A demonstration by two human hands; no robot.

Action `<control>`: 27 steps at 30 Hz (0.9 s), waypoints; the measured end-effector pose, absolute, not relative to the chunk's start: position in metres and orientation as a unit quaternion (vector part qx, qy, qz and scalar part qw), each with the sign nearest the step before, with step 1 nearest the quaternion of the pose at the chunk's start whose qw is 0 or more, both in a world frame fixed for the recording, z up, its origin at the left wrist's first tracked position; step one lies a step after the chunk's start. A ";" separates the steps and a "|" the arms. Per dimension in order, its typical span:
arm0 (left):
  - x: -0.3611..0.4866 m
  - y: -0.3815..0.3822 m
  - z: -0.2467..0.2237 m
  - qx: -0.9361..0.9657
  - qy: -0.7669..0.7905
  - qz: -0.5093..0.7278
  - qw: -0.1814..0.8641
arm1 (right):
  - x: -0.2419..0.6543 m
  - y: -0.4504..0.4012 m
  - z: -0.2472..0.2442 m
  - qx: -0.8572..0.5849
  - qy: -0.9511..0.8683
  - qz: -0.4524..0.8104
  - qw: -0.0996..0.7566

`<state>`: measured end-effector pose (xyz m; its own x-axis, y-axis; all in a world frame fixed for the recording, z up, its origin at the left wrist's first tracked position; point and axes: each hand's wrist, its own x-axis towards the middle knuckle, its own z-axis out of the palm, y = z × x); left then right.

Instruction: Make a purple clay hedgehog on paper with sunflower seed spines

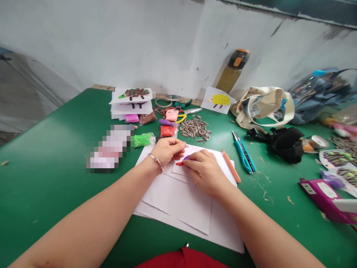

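The green desk runs back to a patchy whitish wall, with a dark strip along its top right; the far left corner and the slanting left edge show, and the widest stretch of bare green is on the left. Stacked white sheets lie before the person, a red garment showing at the bottom. A small card on them bears a purple shape and a red piece. The left hand pinches a small dark piece just above the card; the right hand rests its bent fingers at the purple shape, and whether they grip it I cannot tell. Beyond, a seed pile and clay packets limit forward room; rightward, an orange stick and a blue cutter lie close, then a cloth bag and a black bundle.
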<state>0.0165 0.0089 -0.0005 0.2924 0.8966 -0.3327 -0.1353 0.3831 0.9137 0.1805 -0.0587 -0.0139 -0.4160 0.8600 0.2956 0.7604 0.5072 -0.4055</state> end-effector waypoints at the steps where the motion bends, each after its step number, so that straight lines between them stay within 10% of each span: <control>1: 0.017 0.009 -0.001 0.411 0.463 0.374 0.690 | 0.181 -0.059 -0.014 -0.485 -0.834 0.103 0.241; 27: 0.017 0.010 -0.001 0.411 0.464 0.369 0.693 | 0.185 -0.058 -0.014 -0.482 -0.830 0.100 0.263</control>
